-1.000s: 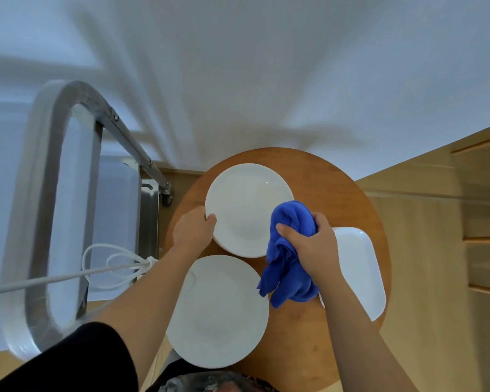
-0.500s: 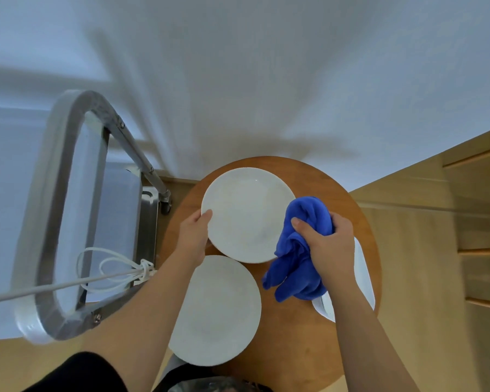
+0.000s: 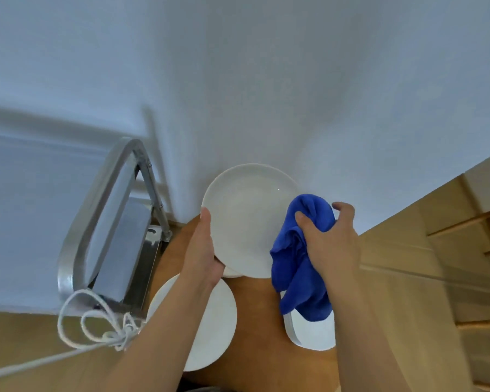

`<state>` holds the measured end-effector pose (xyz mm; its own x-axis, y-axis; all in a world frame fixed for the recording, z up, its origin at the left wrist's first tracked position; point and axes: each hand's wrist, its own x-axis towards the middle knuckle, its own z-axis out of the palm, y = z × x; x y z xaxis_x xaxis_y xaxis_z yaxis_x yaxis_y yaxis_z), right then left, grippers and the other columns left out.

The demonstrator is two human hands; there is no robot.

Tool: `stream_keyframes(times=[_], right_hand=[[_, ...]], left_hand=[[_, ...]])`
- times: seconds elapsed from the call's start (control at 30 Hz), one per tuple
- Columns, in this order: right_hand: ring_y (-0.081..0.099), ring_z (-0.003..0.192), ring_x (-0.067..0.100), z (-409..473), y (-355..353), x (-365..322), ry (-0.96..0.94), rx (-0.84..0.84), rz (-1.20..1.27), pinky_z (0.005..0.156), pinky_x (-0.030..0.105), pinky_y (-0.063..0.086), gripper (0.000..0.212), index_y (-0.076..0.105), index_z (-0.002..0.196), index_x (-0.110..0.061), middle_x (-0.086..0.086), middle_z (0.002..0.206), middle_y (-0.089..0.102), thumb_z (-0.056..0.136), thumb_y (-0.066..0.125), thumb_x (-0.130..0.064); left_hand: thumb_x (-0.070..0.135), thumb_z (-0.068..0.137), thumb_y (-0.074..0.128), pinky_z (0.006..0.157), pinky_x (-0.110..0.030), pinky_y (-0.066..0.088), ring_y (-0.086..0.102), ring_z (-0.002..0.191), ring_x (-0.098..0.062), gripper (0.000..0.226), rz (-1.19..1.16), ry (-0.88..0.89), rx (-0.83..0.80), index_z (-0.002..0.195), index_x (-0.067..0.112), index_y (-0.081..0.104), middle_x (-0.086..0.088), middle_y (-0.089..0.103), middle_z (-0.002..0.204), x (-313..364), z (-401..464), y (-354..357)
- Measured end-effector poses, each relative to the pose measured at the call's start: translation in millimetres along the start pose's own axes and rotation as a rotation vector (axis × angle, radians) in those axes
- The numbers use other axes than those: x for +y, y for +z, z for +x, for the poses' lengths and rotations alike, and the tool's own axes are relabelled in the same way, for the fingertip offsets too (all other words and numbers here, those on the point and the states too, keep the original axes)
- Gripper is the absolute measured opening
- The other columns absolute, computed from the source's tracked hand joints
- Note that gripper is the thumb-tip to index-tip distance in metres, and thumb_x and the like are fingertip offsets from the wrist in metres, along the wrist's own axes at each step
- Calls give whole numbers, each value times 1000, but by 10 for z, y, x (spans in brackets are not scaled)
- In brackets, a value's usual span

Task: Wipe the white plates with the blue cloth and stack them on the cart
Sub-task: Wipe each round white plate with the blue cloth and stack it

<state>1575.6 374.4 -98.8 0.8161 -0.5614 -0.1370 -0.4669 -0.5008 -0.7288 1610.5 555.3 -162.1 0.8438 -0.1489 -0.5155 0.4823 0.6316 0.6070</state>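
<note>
Plate lifted, tilted up for wiping.

Round white ceramic plate (image 3: 249, 222), flat on the round wooden table (image 3: 266, 349) a second ago, is now raised by the left hand (image 3: 203, 253) gripping its rim; the right hand (image 3: 330, 244) clutches the bunched blue cloth (image 3: 300, 267) at its edge. Another round plate (image 3: 210, 321) and a rectangular white dish (image 3: 311, 332) wait below; the steel cart (image 3: 108, 222) stands left, white cord (image 3: 96, 321) trailing across.

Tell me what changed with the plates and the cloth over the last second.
The left hand has lifted the round plate off the wooden table and tilted it up. The right hand has brought the blue cloth to its right edge. The other round plate and the rectangular plate stayed put.
</note>
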Motion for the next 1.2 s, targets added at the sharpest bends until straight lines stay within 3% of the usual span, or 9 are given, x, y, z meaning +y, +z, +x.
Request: stream_keyframes(times=[0.13, 0.27, 0.4, 0.5, 0.67, 0.73, 0.83, 0.97, 1.2], right_hand=[[56, 88, 25, -21, -27, -224, -117, 166, -286, 63, 31, 38, 36, 45, 111, -17, 4, 103, 53, 89, 52, -44], [49, 102, 28, -113, 14, -376, -168, 223, -355, 66, 33, 35, 38, 50, 123, -9, 11, 117, 48, 94, 48, -33], [53, 99, 28, -164, 21, -528, -203, 208, -173, 69, 32, 38, 37, 55, 119, -10, 9, 115, 50, 94, 48, -35], [56, 95, 26, -182, -24, -750, -295, 193, -64, 70, 31, 42, 31, 60, 113, -15, 4, 110, 52, 92, 48, -35], [59, 87, 21, -365, -7, -1196, -552, 83, -49, 66, 31, 45, 29, 60, 92, -20, 0, 97, 61, 86, 43, -43], [59, 83, 18, -592, 66, -1210, -601, 3, 53, 68, 33, 48, 21, 57, 83, -28, -4, 88, 61, 83, 46, -45], [56, 84, 11, -904, 191, -1043, -675, 1, 88, 73, 27, 48, 17, 61, 95, -32, -12, 90, 57, 85, 56, -44], [55, 85, 10, -954, 183, -891, -655, -50, 110, 75, 27, 49, 18, 63, 99, -30, -14, 89, 53, 85, 60, -40], [56, 83, 11, -986, 41, -670, -611, -148, -39, 76, 25, 47, 17, 63, 99, -29, -10, 90, 53, 89, 55, -39]], left_hand=[[55, 91, 42, 58, -30, 57, 71, 84, -13, 30, 32, 89, 4, 108, 37, 60, 8, 74, 96, -21, -340, 232], [52, 93, 46, 53, -26, 55, 70, 79, -14, 20, 140, 184, 19, 100, 41, 61, 9, 73, 89, 82, -577, 375], [58, 81, 52, 76, -43, 57, 67, 100, -26, 49, 191, 280, -38, 120, 30, 60, -2, 71, 108, 261, -757, 394], [54, 81, 55, 96, -59, 46, 62, 109, -36, 52, 177, 268, -90, 120, 21, 62, -13, 68, 115, 403, -838, 425], [59, 79, 61, 108, -56, 34, 52, 123, -37, 68, 94, 190, -205, 132, 16, 55, -17, 59, 130, 455, -936, 435], [58, 78, 61, 105, -51, 40, 58, 118, -32, 65, 79, 244, -176, 126, 15, 60, -17, 63, 123, 529, -945, 430], [53, 79, 56, 85, -35, 54, 66, 106, -25, 50, 52, 288, -164, 109, 16, 72, -13, 70, 110, 591, -960, 389], [53, 82, 55, 96, -43, 48, 65, 105, -29, 55, -5, 160, -184, 115, 10, 68, -15, 69, 112, 509, -991, 334], [60, 73, 57, 73, -36, 57, 70, 82, -27, 57, -20, 48, -247, 86, 8, 76, -14, 72, 89, 322, -938, 314]])
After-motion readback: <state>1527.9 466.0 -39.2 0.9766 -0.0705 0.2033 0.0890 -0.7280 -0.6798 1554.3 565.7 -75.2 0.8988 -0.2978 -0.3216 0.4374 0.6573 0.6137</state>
